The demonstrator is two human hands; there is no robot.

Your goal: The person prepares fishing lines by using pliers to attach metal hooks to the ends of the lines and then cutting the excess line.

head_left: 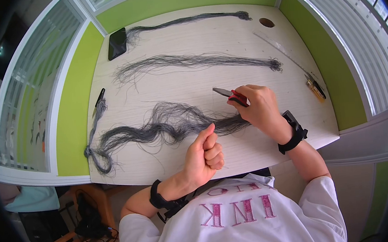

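My right hand (258, 107) is closed around red-and-black handled pliers (236, 97), whose grey jaws point left over the desk. Lower and to the left, my left hand (205, 156) is held closed with the thumb up; whatever its fingers grip is too small or hidden to name. A long, wavy bundle of dark thin strands (158, 132) lies just beyond my left hand and runs toward the right, partly behind my right hand. Its left end loops near a knot at the desk's left edge.
Two straighter strand bundles (188, 60) (180, 21) lie farther back. A black phone (117, 44) rests at the back left, a black pen (100, 97) at the left edge. Near the right edge are a thin rod (285, 53) and a yellow-black tool (315, 88). Green partitions (331, 58) surround the desk.
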